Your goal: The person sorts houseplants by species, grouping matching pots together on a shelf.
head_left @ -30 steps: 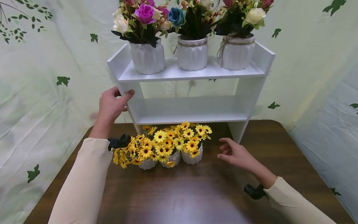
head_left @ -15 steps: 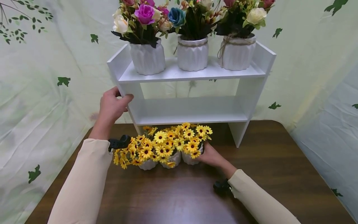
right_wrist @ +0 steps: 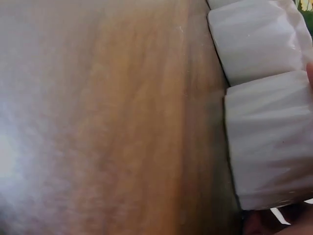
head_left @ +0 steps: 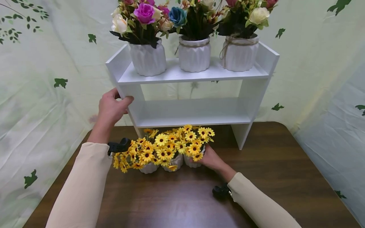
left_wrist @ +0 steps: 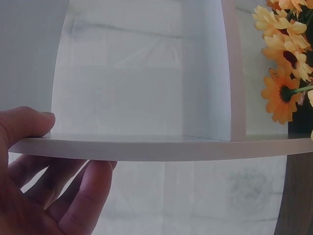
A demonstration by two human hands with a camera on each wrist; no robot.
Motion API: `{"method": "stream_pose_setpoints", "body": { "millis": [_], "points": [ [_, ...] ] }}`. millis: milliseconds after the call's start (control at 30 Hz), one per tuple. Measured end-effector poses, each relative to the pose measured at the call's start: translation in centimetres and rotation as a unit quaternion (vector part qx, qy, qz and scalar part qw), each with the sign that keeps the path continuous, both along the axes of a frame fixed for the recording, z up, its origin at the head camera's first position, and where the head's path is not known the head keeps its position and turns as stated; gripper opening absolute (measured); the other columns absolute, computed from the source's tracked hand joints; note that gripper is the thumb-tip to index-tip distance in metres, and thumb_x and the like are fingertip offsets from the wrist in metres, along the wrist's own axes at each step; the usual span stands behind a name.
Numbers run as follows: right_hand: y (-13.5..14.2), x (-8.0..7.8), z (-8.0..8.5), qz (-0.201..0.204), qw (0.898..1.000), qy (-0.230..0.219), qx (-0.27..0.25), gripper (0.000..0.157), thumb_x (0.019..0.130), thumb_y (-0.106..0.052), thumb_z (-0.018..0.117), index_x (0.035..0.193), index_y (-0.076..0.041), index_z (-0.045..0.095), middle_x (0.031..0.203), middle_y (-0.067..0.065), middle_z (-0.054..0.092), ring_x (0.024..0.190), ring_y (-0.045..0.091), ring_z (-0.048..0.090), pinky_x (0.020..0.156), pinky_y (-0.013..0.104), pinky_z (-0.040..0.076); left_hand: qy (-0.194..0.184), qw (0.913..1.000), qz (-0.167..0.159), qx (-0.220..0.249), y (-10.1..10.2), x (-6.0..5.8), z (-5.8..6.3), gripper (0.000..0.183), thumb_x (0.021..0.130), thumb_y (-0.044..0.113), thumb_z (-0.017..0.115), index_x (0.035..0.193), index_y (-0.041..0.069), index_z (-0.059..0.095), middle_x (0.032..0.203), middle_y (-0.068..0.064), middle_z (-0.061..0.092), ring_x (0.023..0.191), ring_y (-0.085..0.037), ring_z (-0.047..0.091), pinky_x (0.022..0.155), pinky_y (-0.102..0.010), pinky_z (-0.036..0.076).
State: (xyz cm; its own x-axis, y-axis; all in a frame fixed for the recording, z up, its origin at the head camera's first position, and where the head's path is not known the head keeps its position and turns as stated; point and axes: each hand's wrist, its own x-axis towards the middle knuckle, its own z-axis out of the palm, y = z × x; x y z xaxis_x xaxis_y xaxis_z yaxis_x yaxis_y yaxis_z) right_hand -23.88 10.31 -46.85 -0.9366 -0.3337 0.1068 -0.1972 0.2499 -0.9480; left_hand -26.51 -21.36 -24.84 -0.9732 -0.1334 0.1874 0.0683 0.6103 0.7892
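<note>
My left hand point(head_left: 110, 106) grips the left side panel of a white two-tier shelf point(head_left: 182, 124). In the left wrist view the thumb lies on the panel's inner face point(left_wrist: 151, 151) and the fingers curl against the other side. Three small white pots of yellow daisies stand in a row on the table before the shelf. Around the rightmost daisy pot point(head_left: 191, 162) my right hand point(head_left: 214, 161) is curled, its fingertips partly hidden by blooms. That white ribbed pot point(right_wrist: 269, 142) fills the right side of the right wrist view, touching the middle pot point(right_wrist: 259, 41).
On the shelf's top tier stand three white pots of artificial roses, at left point(head_left: 149, 60), middle point(head_left: 195, 56) and right point(head_left: 240, 54). A dark wooden table point(head_left: 171, 199) carries the shelf. Behind hangs a pale leaf-printed cloth point(head_left: 308, 72).
My right hand has moved left from over the table to the rightmost daisy pot and taken hold of it. The left hand keeps its grip on the shelf.
</note>
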Motion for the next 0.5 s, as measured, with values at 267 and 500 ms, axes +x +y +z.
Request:
{"method": "stream_pose_setpoints", "body": {
  "millis": [267,500],
  "points": [
    [0.9,0.7,-0.1,-0.044,0.999,-0.025,0.013,0.087,0.076,-0.019,0.084,0.148,-0.01,0.036,0.143,0.014,0.053,0.131,0.029,0.052,0.109,0.047,0.045,-0.003,1.0,0.001,-0.004,-0.5,0.1,-0.3,0.057,0.094,0.034,0.055,0.144,0.008,0.047,0.141,-0.019,0.054,0.122,-0.035,0.057,0.085,-0.045,0.061],
    [4.1,2.7,1.8,-0.061,0.997,-0.006,0.047,0.086,0.077,-0.022,0.084,0.147,-0.008,0.036,0.142,0.017,0.053,0.128,0.031,0.053,0.103,0.044,0.048,-0.007,0.9999,-0.008,-0.005,-0.4,0.1,-0.4,0.058,0.095,0.035,0.054,0.146,0.009,0.045,0.143,-0.019,0.052,0.124,-0.037,0.055,0.092,-0.055,0.057]
  ]
}}
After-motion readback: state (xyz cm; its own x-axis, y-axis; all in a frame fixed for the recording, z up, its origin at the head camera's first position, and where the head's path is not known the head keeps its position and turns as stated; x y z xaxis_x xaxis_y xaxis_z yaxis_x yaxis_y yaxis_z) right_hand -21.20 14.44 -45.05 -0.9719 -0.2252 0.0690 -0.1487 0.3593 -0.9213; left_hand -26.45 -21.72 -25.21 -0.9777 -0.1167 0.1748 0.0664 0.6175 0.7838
